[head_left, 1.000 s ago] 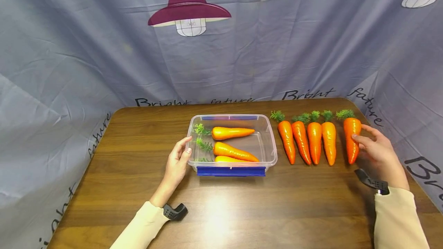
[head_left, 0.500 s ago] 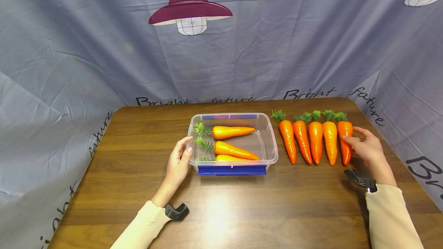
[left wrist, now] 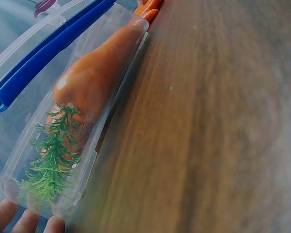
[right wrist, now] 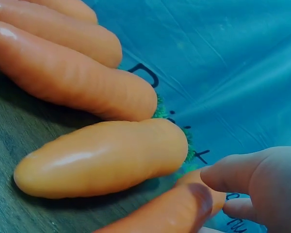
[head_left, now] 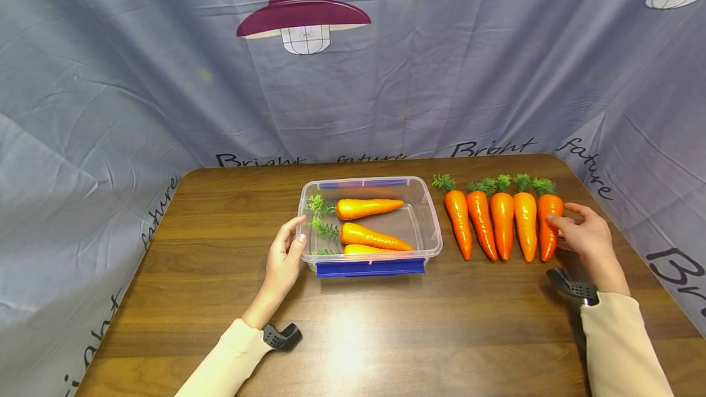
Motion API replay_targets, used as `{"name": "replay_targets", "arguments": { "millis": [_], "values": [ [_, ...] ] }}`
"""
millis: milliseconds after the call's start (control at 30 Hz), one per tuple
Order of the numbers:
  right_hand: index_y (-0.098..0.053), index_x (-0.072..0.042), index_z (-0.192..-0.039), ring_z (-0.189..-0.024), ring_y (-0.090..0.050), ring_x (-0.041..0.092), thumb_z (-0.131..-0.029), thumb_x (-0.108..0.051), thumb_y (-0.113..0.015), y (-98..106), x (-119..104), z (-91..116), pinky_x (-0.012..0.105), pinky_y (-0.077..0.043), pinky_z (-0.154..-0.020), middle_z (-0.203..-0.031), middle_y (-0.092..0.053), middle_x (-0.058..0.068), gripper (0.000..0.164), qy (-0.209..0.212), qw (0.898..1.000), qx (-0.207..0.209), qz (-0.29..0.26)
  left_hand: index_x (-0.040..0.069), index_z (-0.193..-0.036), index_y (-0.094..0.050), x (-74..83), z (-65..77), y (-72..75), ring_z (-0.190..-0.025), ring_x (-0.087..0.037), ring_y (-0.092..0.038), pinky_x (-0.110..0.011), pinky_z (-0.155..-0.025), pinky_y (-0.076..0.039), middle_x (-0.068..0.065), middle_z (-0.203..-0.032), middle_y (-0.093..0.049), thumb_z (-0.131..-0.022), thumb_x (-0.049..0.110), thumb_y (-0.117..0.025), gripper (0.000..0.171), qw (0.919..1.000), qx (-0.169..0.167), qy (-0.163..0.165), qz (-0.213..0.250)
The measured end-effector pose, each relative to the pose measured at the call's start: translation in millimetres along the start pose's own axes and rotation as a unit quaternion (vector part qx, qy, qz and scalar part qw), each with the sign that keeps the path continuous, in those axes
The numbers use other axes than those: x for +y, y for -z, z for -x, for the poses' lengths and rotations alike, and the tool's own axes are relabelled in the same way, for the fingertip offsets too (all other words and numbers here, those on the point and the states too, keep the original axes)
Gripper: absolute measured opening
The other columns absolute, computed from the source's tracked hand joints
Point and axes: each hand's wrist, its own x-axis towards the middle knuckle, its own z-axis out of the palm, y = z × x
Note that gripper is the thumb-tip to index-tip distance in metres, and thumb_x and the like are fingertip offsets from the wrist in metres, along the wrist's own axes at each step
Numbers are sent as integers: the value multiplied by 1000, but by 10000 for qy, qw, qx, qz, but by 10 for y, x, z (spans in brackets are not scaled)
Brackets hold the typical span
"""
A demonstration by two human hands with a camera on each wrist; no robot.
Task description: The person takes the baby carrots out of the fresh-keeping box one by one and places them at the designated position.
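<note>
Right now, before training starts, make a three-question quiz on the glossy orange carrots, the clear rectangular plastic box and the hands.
1. How many glossy orange carrots form the row beside the clear rectangular plastic box, counting the one the right hand pinches?
2. True or false: the carrots inside the box have their leafy tops toward the right hand.
3. Which touches the box? A) left hand B) right hand C) both

Key: 1. Five. 2. False: the green leafy tops point toward the left hand. 3. A.
</note>
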Motion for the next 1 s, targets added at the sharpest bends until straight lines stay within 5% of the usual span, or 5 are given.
{"name": "replay_targets", "arguments": {
  "millis": [200,367,533,800,1000],
  "values": [
    [-24,13,-153,-61,-57,-7,-100,-28,-59,-3,18,7,24,-58,-56,-91,-63,-3,76,13,9984,325,464,-9,-138,-51,-6,1,3,-102,-5,-59,-12,-83,-46,-38,-138,-52,-101,-1,-47,38,10000,17,6,6],
    [-23,14,-153,-63,-56,-6,-100,-26,-58,-17,1,1,26,-59,-56,-78,-52,-26,75,85,9987,176,461,-8,-138,-51,-3,3,4,-105,-4,-60,-11,-86,-46,-39,-139,-52,-101,0,-47,38,10000,20,29,-9],
    [-22,15,-153,-66,-56,-5,-101,-27,-58,-32,-4,-1,27,-60,-57,-81,-52,-23,76,94,9991,82,395,-8,-138,-51,-1,3,3,-110,-4,-61,-11,-88,-45,-38,-140,-52,-101,0,-48,38,10000,8,21,-50],
    [-22,11,-155,-62,-57,-5,-101,-33,-56,-38,23,7,28,-59,-56,-123,-58,37,78,-75,9972,362,642,-7,-137,-53,0,12,7,-117,-4,-61,-10,-94,-44,-32,-142,-55,-101,0,-49,37,9998,67,78,-140],
    [-21,10,-156,-59,-54,-10,-102,-36,-53,-31,28,27,26,-58,-54,-142,-45,45,78,-111,9969,491,606,-8,-138,-52,3,11,12,-113,-1,-60,-11,-92,-44,-33,-141,-54,-101,0,-48,37,9999,66,53,-110]
  ]
}}
